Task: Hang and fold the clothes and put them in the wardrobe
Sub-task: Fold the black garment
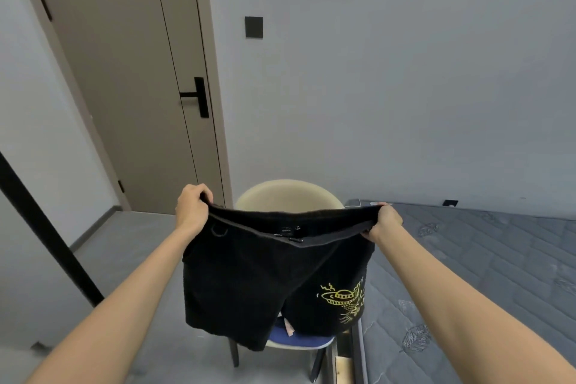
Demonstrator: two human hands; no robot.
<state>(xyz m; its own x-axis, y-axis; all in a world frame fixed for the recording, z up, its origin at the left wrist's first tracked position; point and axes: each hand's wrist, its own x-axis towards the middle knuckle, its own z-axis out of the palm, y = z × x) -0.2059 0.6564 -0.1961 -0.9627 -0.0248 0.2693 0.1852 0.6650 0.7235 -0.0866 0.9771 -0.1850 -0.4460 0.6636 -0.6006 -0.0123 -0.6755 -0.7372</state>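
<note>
Right now you have the shorts (268, 284) up in the air, in front of the chair (286, 196) and just off the left edge of the mattress (483, 259). Your left hand (191, 209) and right hand (385, 221) each curl their fingers round one end of the waistband, which is pulled taut between them. The cloth looks soft and light: the legs hang limp and will likely flop wherever you lay them. The waistband seems the firmest part, so hold there, at its two ends, for folding.
</note>
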